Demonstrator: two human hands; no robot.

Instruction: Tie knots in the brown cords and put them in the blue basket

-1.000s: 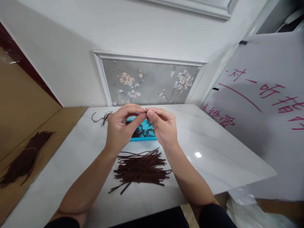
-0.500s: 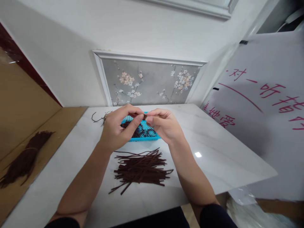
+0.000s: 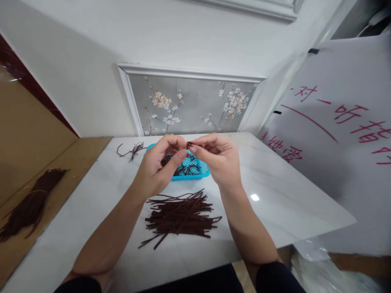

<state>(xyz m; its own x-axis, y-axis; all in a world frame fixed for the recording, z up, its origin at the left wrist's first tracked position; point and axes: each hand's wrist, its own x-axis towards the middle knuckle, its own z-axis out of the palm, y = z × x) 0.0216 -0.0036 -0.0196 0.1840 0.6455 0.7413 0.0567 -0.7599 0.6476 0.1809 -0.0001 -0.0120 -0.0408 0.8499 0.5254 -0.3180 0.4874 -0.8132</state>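
Two hands up over the white table (image 3: 290, 195), working one small dark brown strip between them. Left to right: far left we see a bundle of brown strips (image 3: 29, 205) lying on the tan surface (image 3: 76, 156) beside the table, well apart from our hands. Near the table's back edge, a few loose brown scraps (image 3: 132, 149), just left of the blue mesh basket (image 3: 203, 170). Our left hand (image 3: 159, 169) is curled, thumb and forefinger pinched together at the tips, other fingers loosely bent. It meets our right hand (image 3: 221, 160) directly above the basket. The brown strip piece (image 3: 189, 145) sits right at that meeting point, gripped by both sets of fingertips; only a short dark bit shows, rest hidden by fingers. Right hand is likewise pinched shut on it, remaining fingers folded in. Basket holds more dark strips, partly hidden behind our hands. On the table nearer to us, between our forearms, lies a flat pile of cut brown strips (image 3: 180, 217), not touched. Far right: a white sheet with red handwriting (image 3: 336, 122), standing at a slant beside the table
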